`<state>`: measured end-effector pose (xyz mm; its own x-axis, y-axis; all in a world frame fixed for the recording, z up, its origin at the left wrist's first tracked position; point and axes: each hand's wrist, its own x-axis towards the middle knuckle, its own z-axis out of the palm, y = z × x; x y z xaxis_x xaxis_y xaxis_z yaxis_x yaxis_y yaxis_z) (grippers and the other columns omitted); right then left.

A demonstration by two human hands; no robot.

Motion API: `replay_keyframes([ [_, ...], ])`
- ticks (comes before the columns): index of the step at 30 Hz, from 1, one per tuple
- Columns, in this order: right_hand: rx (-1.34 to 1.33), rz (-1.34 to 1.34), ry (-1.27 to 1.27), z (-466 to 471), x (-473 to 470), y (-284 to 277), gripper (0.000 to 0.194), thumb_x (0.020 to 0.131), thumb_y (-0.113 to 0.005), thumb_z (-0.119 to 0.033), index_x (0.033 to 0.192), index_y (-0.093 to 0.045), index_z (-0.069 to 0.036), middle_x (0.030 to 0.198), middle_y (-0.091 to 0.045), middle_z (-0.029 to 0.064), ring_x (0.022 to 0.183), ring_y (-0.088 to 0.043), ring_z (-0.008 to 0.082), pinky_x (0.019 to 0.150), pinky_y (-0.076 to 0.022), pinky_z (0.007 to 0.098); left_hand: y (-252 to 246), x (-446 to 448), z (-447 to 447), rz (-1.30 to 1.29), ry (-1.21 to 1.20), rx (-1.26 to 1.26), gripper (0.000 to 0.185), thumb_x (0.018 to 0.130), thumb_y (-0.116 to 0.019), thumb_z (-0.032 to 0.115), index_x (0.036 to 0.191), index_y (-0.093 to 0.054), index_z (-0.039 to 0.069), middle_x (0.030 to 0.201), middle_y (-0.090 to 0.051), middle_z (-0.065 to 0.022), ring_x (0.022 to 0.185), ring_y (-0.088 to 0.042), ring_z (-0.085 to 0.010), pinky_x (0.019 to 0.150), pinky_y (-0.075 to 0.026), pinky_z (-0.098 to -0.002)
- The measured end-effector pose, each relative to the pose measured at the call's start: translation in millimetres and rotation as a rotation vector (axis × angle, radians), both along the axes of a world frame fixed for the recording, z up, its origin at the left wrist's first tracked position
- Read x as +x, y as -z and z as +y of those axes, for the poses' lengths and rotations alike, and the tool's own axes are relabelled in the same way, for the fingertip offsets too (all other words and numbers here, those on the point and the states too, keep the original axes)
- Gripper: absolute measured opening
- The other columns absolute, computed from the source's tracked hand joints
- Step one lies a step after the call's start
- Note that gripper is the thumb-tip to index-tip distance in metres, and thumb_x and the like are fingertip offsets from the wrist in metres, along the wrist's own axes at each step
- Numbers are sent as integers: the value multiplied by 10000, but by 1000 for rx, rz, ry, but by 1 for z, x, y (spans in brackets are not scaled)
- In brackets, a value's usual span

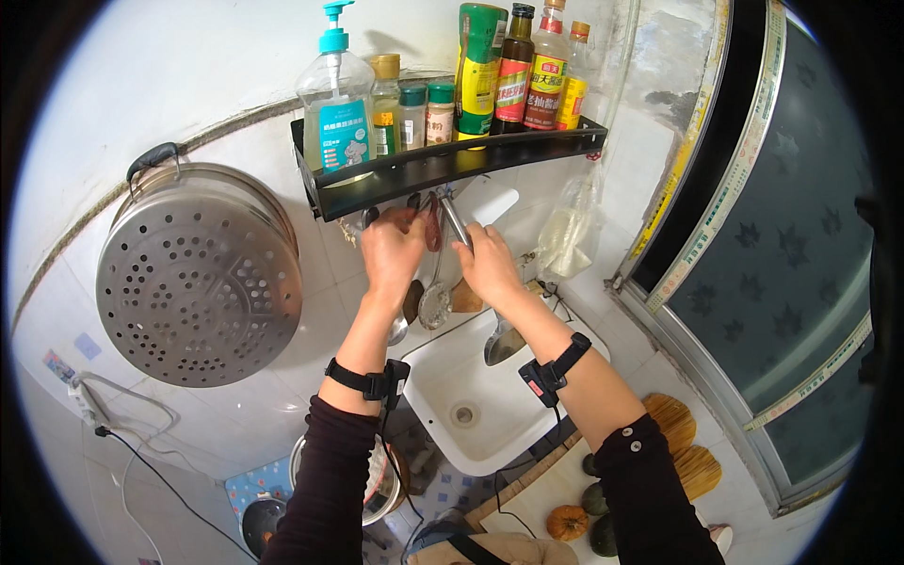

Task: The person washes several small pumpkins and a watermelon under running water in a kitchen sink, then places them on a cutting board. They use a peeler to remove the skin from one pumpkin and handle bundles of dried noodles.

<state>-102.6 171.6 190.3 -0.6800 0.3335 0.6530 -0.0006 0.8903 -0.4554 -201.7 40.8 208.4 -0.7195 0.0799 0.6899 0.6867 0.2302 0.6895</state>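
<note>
Both my hands are raised just below a black metal wall shelf. My right hand is closed round the metal handle of a kitchen utensil, which slants up to the hooks under the shelf. At the hanging utensils, my left hand has its fingers bent near a dark red loop; whether it grips anything is hidden. Between the hands hangs a skimmer, with a wooden spatula beside it. A metal ladle shows under my left wrist. Below my right forearm is a broad metal utensil head.
The shelf bears a pump bottle, spice jars and sauce bottles. A large perforated steamer pot hangs at left. A plastic bag hangs at right. Below are a white sink, a pumpkin and a window at right.
</note>
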Motion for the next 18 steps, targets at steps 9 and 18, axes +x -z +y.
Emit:
replay_keyframes([
  [9, 18, 47, 9, 7, 11, 8, 244, 949, -627, -187, 1056, -565, 23, 963, -586, 253, 932, -570, 462, 804, -467, 518, 1, -6, 12, -53, 95, 82, 279, 859, -767, 249, 935, -746, -19, 689, -716, -121, 578, -678, -164, 570, -511, -305],
  [18, -11, 7, 4, 11, 21, 12, 251, 970, -599, -205, 1064, -553, 24, 954, -586, 259, 914, -567, 480, 794, -464, 526, 2, 5, 14, -127, 86, 26, 296, 848, -769, 273, 903, -743, -16, 704, -703, -151, 621, -689, -263, 620, -524, -350],
])
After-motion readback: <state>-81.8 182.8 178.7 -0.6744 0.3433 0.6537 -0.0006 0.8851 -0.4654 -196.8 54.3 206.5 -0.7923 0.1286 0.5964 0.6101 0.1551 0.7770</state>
